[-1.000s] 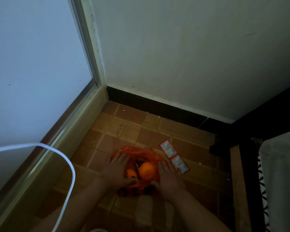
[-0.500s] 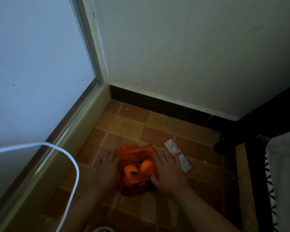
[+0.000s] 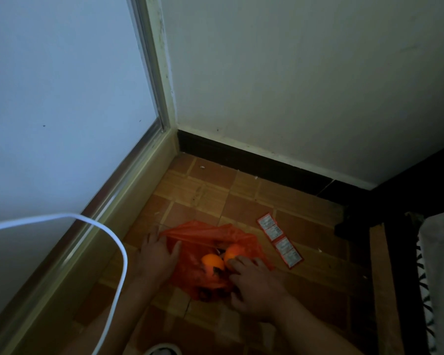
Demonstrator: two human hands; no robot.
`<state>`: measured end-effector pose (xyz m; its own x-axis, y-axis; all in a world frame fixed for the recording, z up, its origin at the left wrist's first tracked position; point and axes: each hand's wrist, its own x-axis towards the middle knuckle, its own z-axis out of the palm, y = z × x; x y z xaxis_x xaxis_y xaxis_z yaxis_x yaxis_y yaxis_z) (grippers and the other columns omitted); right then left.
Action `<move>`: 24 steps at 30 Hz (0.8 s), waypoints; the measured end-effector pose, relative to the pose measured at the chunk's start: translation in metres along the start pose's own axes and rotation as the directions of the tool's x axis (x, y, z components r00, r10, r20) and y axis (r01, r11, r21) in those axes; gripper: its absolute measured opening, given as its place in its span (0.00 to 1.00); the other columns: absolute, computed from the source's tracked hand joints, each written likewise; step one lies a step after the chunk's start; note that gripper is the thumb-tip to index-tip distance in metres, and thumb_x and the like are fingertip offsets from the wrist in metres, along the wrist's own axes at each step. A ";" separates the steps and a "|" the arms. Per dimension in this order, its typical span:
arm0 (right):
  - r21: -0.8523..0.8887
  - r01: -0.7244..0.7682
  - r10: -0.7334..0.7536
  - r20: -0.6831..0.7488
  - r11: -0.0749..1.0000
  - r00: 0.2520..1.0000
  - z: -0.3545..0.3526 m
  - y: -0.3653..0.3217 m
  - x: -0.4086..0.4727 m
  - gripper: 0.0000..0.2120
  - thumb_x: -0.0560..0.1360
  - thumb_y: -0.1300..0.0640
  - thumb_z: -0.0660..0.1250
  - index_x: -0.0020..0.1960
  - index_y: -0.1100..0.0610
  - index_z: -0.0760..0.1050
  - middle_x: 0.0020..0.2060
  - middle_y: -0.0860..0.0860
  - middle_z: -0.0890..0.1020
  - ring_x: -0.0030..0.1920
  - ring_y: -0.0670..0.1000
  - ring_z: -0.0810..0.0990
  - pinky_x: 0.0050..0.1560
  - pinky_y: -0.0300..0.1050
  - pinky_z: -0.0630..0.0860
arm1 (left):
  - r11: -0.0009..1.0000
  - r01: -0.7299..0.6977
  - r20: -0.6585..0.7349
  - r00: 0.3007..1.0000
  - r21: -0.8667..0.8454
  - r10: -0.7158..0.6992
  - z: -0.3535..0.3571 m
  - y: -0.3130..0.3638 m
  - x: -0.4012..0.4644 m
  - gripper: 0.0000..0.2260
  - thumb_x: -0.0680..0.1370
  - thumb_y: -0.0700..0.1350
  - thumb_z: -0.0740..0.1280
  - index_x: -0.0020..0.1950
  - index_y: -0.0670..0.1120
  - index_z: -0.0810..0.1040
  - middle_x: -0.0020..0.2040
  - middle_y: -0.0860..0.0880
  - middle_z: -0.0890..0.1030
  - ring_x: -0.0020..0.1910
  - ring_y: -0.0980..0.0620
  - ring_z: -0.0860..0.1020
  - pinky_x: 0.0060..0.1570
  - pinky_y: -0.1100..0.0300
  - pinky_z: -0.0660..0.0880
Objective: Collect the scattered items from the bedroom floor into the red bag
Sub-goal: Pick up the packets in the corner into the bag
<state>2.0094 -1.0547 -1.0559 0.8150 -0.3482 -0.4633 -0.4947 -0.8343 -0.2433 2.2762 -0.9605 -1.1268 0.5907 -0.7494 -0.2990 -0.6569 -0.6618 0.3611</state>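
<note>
Inside, red bag (image 3: 205, 257) holds two oranges (image 3: 212, 262); left hand (image 3: 157, 254) grips its rim, right hand (image 3: 254, 285) spread wide.

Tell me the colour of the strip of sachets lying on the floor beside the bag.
Red borders with pale grey-white panels on the sachet strip, seen in the head view.

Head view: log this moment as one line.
left hand on red bag edge | right hand at oranges in bag | sachet strip on floor, outside bag
</note>
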 end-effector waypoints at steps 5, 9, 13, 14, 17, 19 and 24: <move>-0.019 0.017 -0.019 -0.125 1.000 0.992 -0.002 -0.007 0.003 0.19 0.76 0.45 0.56 0.53 0.55 0.79 0.62 0.54 0.75 0.64 0.57 0.73 0.62 0.58 0.69 | 0.997 -0.003 -0.030 1.000 0.081 0.006 -0.004 0.018 0.003 0.36 0.72 0.70 0.70 0.72 0.47 0.74 0.79 0.43 0.66 0.76 0.39 0.66 0.68 0.40 0.70; 0.007 -0.007 0.008 -0.235 1.000 0.972 -0.010 -0.009 0.011 0.24 0.78 0.48 0.58 0.72 0.51 0.73 0.76 0.51 0.70 0.77 0.55 0.66 0.73 0.61 0.64 | 0.973 -0.180 0.084 0.982 0.146 0.169 0.013 0.038 -0.003 0.28 0.76 0.56 0.70 0.75 0.50 0.71 0.81 0.44 0.62 0.78 0.39 0.65 0.69 0.40 0.69; 0.072 -0.149 0.152 -0.038 0.986 0.988 -0.018 0.001 0.013 0.34 0.82 0.41 0.56 0.84 0.50 0.52 0.85 0.48 0.47 0.84 0.52 0.42 0.80 0.62 0.41 | 0.905 -0.412 0.208 0.899 0.107 0.385 0.026 0.031 0.008 0.30 0.77 0.44 0.69 0.78 0.52 0.66 0.84 0.45 0.56 0.79 0.40 0.63 0.71 0.46 0.72; 0.064 -0.189 0.191 -0.016 0.980 0.981 -0.016 0.008 0.014 0.36 0.82 0.39 0.55 0.85 0.50 0.49 0.85 0.48 0.46 0.84 0.52 0.41 0.80 0.62 0.41 | 0.888 -0.444 0.245 0.880 0.120 0.407 0.028 0.027 0.012 0.31 0.78 0.44 0.68 0.80 0.53 0.64 0.85 0.45 0.53 0.80 0.40 0.61 0.72 0.47 0.71; 0.069 -0.308 0.306 0.041 0.949 0.951 -0.003 0.031 0.010 0.38 0.82 0.36 0.54 0.85 0.50 0.46 0.85 0.49 0.47 0.84 0.53 0.43 0.82 0.60 0.42 | 0.884 -0.399 0.285 0.901 0.244 0.328 0.024 0.015 0.016 0.24 0.82 0.48 0.64 0.79 0.52 0.67 0.86 0.44 0.48 0.83 0.39 0.53 0.77 0.46 0.63; 0.093 -0.341 0.337 0.062 0.935 0.940 0.003 0.038 0.005 0.37 0.82 0.36 0.54 0.85 0.50 0.46 0.85 0.49 0.48 0.84 0.53 0.45 0.81 0.60 0.42 | 0.915 -0.301 0.250 0.939 0.270 0.235 0.010 0.010 0.013 0.21 0.81 0.51 0.65 0.75 0.52 0.71 0.85 0.42 0.47 0.84 0.38 0.49 0.77 0.40 0.59; 0.226 -0.261 0.305 -0.184 0.938 0.935 -0.005 0.036 0.006 0.33 0.79 0.35 0.51 0.81 0.48 0.63 0.82 0.45 0.60 0.83 0.52 0.53 0.80 0.60 0.43 | 0.930 -0.364 0.115 0.928 0.059 0.356 -0.016 0.032 -0.005 0.26 0.67 0.49 0.65 0.65 0.61 0.81 0.82 0.44 0.63 0.81 0.38 0.60 0.74 0.37 0.64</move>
<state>1.9982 -1.0886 -1.0636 0.6665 -0.6580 -0.3505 -0.7455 -0.5955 -0.2994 2.2601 -0.9775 -1.0995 0.2605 -0.9324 -0.2505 -0.8532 -0.3437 0.3923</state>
